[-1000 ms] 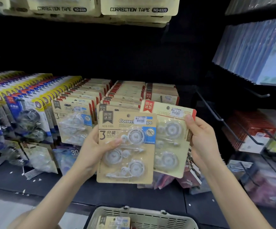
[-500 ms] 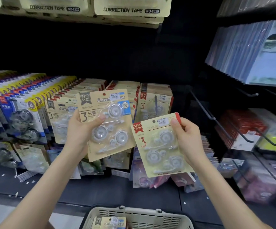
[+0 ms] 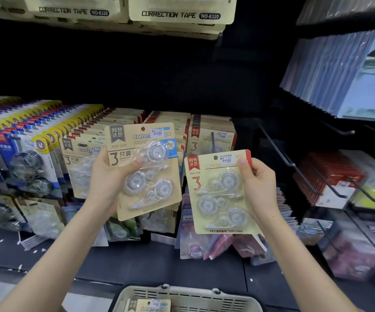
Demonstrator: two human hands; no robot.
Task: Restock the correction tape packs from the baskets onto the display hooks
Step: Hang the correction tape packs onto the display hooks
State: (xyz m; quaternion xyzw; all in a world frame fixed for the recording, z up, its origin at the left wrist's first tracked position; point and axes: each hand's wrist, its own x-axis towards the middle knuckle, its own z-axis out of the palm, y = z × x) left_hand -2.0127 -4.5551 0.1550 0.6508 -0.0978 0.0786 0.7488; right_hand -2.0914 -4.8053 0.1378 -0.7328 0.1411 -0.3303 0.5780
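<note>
Head view — left hand point(image 3: 106, 183) fingers clamp raised pack point(image 3: 159, 176), right hand point(image 3: 259, 188) fingers lower pack point(image 3: 215, 199) — now separated.

Head view: left hand point(image 3: 105, 179) and right hand point(image 3: 260, 188) both bare, fingers slender, thumbnails point(image 3: 139, 160) trimmed short and rounded. Left forearm point(image 3: 53, 255) and right forearm point(image 3: 312, 273) bare along all their visible length, from the wrists down to the bottom edge of the frame. Arms slim, smooth.
</note>
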